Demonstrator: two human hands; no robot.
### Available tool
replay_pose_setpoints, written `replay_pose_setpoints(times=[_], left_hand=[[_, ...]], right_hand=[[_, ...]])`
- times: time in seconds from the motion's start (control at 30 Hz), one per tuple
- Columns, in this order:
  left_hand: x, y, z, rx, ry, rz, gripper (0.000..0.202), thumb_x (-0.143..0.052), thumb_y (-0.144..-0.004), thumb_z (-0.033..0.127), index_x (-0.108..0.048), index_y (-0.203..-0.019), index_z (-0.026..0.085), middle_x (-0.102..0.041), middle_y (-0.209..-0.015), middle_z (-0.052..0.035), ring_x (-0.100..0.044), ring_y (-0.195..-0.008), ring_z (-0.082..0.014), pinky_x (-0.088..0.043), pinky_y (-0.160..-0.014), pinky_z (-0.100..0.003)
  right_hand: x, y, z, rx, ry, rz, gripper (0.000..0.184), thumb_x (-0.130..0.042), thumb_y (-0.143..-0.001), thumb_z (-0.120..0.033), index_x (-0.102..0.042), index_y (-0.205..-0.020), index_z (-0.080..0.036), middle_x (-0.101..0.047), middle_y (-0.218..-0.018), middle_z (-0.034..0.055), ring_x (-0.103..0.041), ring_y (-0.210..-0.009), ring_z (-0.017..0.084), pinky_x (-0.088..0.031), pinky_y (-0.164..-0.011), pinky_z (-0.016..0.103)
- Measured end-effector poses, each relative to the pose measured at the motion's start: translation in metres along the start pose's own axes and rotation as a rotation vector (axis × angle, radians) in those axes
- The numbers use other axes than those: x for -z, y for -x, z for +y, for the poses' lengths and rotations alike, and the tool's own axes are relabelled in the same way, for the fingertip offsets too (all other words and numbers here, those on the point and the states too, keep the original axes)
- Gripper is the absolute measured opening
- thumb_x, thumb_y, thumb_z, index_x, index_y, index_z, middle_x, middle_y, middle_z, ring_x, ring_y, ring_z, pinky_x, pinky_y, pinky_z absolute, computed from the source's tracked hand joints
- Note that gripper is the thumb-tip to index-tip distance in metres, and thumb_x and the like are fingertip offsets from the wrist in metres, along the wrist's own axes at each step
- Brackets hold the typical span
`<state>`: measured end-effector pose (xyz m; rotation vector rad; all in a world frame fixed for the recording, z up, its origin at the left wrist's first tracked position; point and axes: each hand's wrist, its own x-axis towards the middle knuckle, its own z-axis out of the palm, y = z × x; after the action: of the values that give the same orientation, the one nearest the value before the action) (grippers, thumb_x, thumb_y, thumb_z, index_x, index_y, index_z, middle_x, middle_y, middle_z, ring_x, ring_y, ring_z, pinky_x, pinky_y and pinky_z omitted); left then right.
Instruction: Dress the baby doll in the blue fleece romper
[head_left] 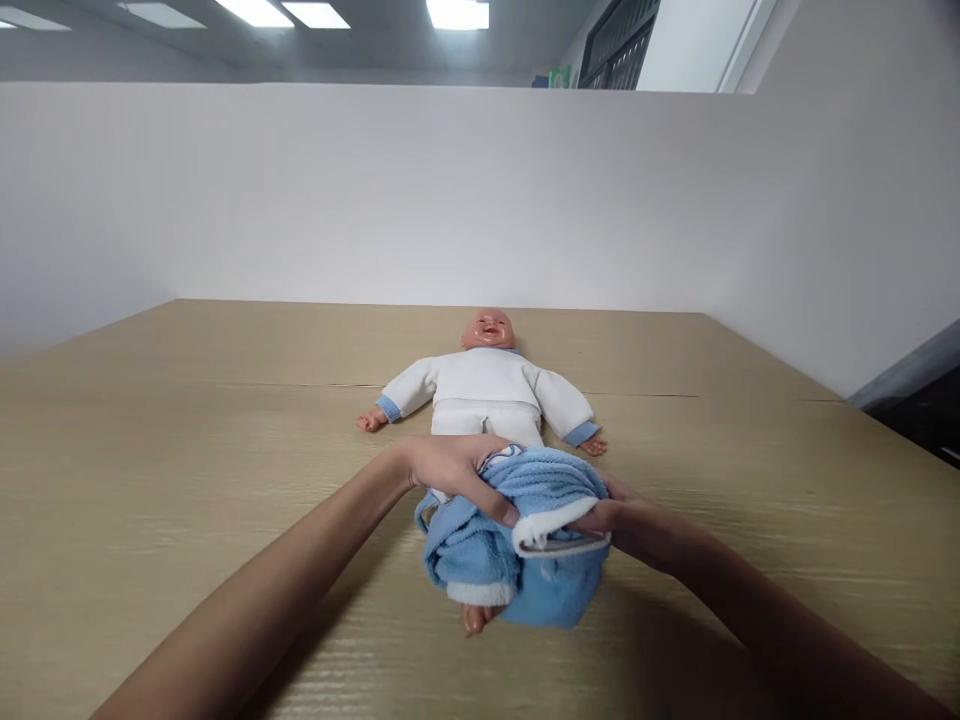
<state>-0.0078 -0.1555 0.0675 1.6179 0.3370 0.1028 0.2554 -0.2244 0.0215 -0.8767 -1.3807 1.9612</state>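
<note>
A baby doll (487, 378) in a white top with blue cuffs lies on its back, head at the far end and arms spread. Blue terry pants (559, 590) with white hems are bunched around its lower legs. One foot (472, 618) sticks out of the left pant leg; the other foot is hidden. My left hand (465, 475) grips the bunched cloth from above, thumb pressed on it. On the other side my right hand (607, 510) holds the white-hemmed opening of the right pant leg, its thumb at the hem and its other fingers mostly hidden.
Everything lies on a light wooden table (225, 440) with a seam across it. A white partition (450, 190) rises behind the table, and a white wall (847, 220) bounds the right side. Something dark (922, 400) stands beyond the table's right edge.
</note>
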Motion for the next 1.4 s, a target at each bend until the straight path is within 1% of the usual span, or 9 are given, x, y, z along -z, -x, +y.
replay_pose_setpoints(times=[0.23,0.47,0.6,0.8,0.9,1.03,1.13,1.27,1.4], left_hand=[[0.001,0.006,-0.001,0.170,0.040,0.085,0.035,-0.089,-0.074,0.045,-0.074,-0.089,0.017,-0.069,-0.083,0.0019,-0.065,-0.077,-0.0160,-0.055,-0.073,-0.024],[-0.010,-0.001,0.013,0.118,-0.118,0.056,0.046,-0.092,-0.076,0.048,-0.077,-0.110,0.021,-0.077,-0.110,-0.0015,-0.071,-0.108,-0.0243,-0.057,-0.099,-0.031],[-0.015,-0.005,0.018,0.122,-0.215,0.122,0.037,-0.080,-0.086,0.045,-0.074,-0.112,0.019,-0.075,-0.105,-0.0024,-0.070,-0.102,-0.0236,-0.055,-0.093,-0.031],[-0.030,-0.004,0.035,0.215,-0.529,0.141,0.056,-0.082,-0.073,0.038,-0.064,-0.124,0.024,-0.074,-0.111,-0.0023,-0.069,-0.101,-0.0261,-0.052,-0.083,-0.033],[-0.040,0.000,0.047,0.297,-0.665,0.156,0.061,-0.079,-0.074,0.046,-0.058,-0.128,0.024,-0.073,-0.109,-0.0045,-0.069,-0.095,-0.0271,-0.049,-0.076,-0.034],[-0.049,0.004,0.052,0.415,-0.757,0.183,0.070,-0.076,-0.075,0.053,-0.049,-0.132,0.022,-0.072,-0.106,-0.0070,-0.070,-0.091,-0.0297,-0.048,-0.071,-0.035],[-0.054,0.003,0.046,0.492,-0.814,0.176,0.076,-0.076,-0.073,0.058,-0.047,-0.133,0.020,-0.074,-0.109,-0.0126,-0.071,-0.093,-0.0347,-0.048,-0.066,-0.036],[-0.062,0.000,0.039,0.530,-0.903,0.187,0.086,-0.076,-0.072,0.055,-0.043,-0.143,0.018,-0.074,-0.117,-0.0204,-0.072,-0.100,-0.0414,-0.051,-0.065,-0.038],[-0.070,-0.003,0.043,0.538,-0.949,0.209,0.085,-0.075,-0.075,0.048,-0.042,-0.146,0.017,-0.074,-0.118,-0.0229,-0.073,-0.104,-0.0440,-0.054,-0.070,-0.041]], right_hand=[[-0.006,0.003,-0.008,-0.008,0.129,-0.030,0.054,-0.089,-0.078,-0.045,-0.075,-0.123,-0.019,-0.079,-0.113,0.0052,-0.071,-0.102,0.022,-0.054,-0.092,0.031],[-0.020,0.007,-0.021,0.000,0.269,0.100,0.055,-0.085,-0.084,-0.050,-0.074,-0.128,-0.017,-0.080,-0.118,0.0082,-0.072,-0.109,0.028,-0.055,-0.099,0.039],[-0.045,0.033,-0.022,-0.050,0.437,0.299,0.052,-0.077,-0.090,-0.052,-0.071,-0.132,-0.021,-0.080,-0.114,0.0070,-0.072,-0.109,0.033,-0.059,-0.091,0.040],[-0.103,0.061,-0.005,-0.032,0.643,0.451,0.037,-0.065,-0.090,-0.051,-0.075,-0.108,-0.021,-0.078,-0.091,0.0079,-0.072,-0.084,0.031,-0.059,-0.079,0.040],[-0.117,0.059,0.006,-0.037,0.619,0.590,0.040,-0.064,-0.087,-0.048,-0.074,-0.115,-0.022,-0.079,-0.097,0.0098,-0.074,-0.092,0.033,-0.060,-0.084,0.041],[-0.116,0.058,0.014,-0.037,0.654,0.782,0.051,-0.065,-0.084,-0.047,-0.071,-0.127,-0.022,-0.079,-0.106,0.0122,-0.073,-0.106,0.037,-0.057,-0.098,0.046],[-0.107,0.060,0.023,-0.030,0.722,0.752,0.039,-0.063,-0.084,-0.045,-0.076,-0.114,-0.024,-0.080,-0.101,0.0117,-0.073,-0.103,0.037,-0.056,-0.097,0.046],[-0.100,0.062,0.036,-0.062,0.744,0.679,0.043,-0.062,-0.086,-0.044,-0.075,-0.122,-0.024,-0.080,-0.112,0.0129,-0.074,-0.105,0.037,-0.056,-0.094,0.045],[-0.104,0.061,0.044,-0.056,0.699,0.763,0.043,-0.061,-0.086,-0.046,-0.076,-0.119,-0.023,-0.080,-0.110,0.0123,-0.074,-0.102,0.037,-0.056,-0.091,0.045]])
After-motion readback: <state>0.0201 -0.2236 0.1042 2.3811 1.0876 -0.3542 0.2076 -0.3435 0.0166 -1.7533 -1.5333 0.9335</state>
